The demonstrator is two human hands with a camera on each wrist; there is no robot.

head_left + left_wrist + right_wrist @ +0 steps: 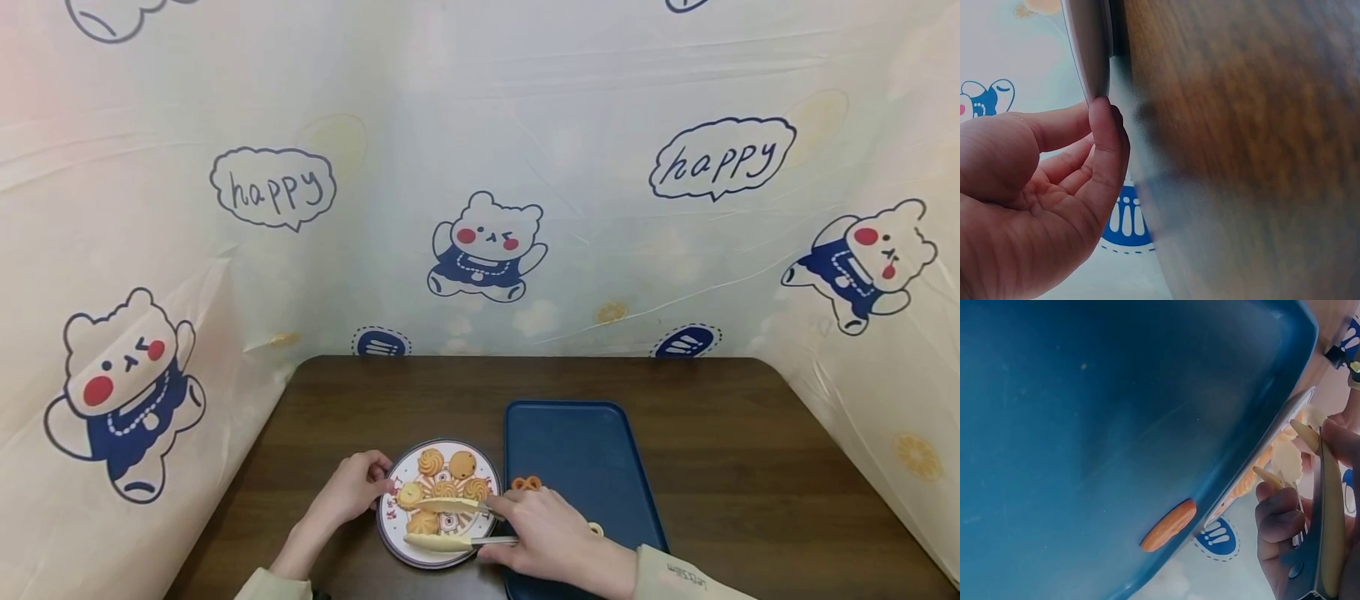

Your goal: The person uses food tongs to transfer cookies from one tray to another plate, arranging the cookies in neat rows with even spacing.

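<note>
My left hand point(352, 487) pinches the left rim of a round white plate point(480, 467) between thumb and fingertips; the left wrist view shows the plate point(1088, 50) edge-on. Several golden cookies point(462, 465) lie on its printed face. In my right hand point(551, 533) is a pair of tongs point(442, 543) with pale yellow tips, held over the plate with the tips spread apart. A round cookie point(423, 522) shows between the tips in the head view. From the right wrist, a scalloped cookie point(1286, 459) appears between the tongs' tips.
A dark blue tray point(566, 433) lies right of the plate, partly under my right forearm. On it are a pretzel-shaped piece point(527, 483) and a pale ring-shaped piece point(596, 529), half hidden by the hand. The brown table point(720, 467) meets a printed curtain point(585, 275) behind.
</note>
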